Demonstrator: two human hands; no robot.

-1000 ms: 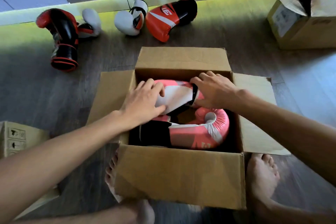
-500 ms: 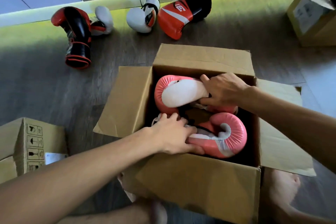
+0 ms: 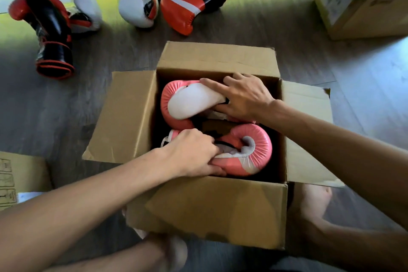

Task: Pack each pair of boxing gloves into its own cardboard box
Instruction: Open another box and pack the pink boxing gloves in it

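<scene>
Pink-and-white padded boxing gloves point(image 3: 189, 104) sat nose to tail in an open brown cardboard box point(image 3: 216, 210), the left hand point(image 3: 192, 154) gripping the nearer, the splayed right hand point(image 3: 245, 95) pressing the farther; both likely needed seating below the rim so the flaps would close.

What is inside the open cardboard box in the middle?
Far pink glove under the right hand; near pink glove gripped by the left hand. They cover the bottom of the box.
</scene>
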